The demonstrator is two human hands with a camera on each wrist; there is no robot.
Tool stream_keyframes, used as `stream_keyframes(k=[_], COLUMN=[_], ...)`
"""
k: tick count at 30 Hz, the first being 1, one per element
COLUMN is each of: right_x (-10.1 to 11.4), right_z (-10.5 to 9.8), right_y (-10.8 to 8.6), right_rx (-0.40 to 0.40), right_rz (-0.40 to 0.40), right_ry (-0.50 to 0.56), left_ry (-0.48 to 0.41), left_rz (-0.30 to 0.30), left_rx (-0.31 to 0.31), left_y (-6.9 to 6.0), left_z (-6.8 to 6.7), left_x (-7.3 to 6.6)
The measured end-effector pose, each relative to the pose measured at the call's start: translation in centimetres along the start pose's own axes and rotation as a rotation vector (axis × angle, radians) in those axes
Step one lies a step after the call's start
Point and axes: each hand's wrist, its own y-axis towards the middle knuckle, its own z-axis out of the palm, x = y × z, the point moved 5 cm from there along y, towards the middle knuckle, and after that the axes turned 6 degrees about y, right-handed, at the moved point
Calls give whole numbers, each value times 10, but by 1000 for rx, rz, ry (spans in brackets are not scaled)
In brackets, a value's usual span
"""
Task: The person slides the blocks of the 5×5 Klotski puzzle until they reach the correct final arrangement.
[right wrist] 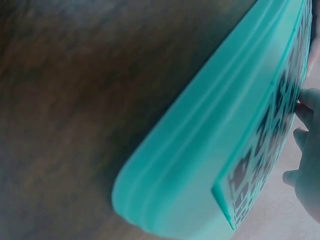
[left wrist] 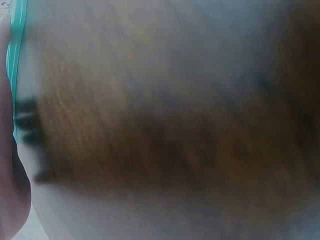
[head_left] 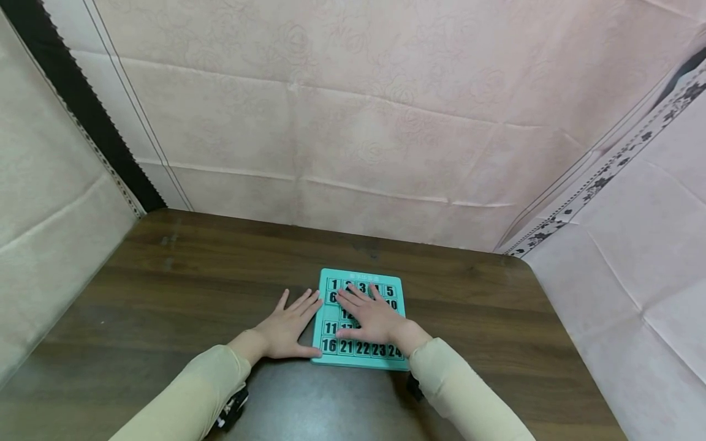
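A turquoise number sliding puzzle (head_left: 364,364) lies flat on the table, its tiles printed with black numbers. Along the bottom row the numbers 16 to 24 can be read in part; several middle tiles are hidden under my right hand (head_left: 371,320). That hand lies over the puzzle with fingers spread, fingertips on the upper rows. My left hand (head_left: 284,331) is spread flat at the puzzle's left edge, its thumb touching the lower left corner. In the right wrist view the puzzle's thick rounded frame (right wrist: 185,145) stands close, with fingers (right wrist: 310,100) at its number face.
The dark wood-grain table (head_left: 220,263) extends around the puzzle. Pale patterned cloth (head_left: 331,135) hangs behind it, with more cloth at the left and right sides. A black device (head_left: 234,407) is strapped under the left wrist. The left wrist view is mostly blurred table.
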Motion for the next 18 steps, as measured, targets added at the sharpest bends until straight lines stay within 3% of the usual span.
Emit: stream_keyframes(k=[7,18], right_x=[2,24], right_z=[0,10], right_y=[-7,-37], right_rx=[-41,-33], right_rz=[-38,-221], right_ry=[16,-50], left_ry=[5,10], left_rz=[-10,-7], left_rx=[7,2], left_y=[0,1], left_z=[2,1], left_x=[0,1])
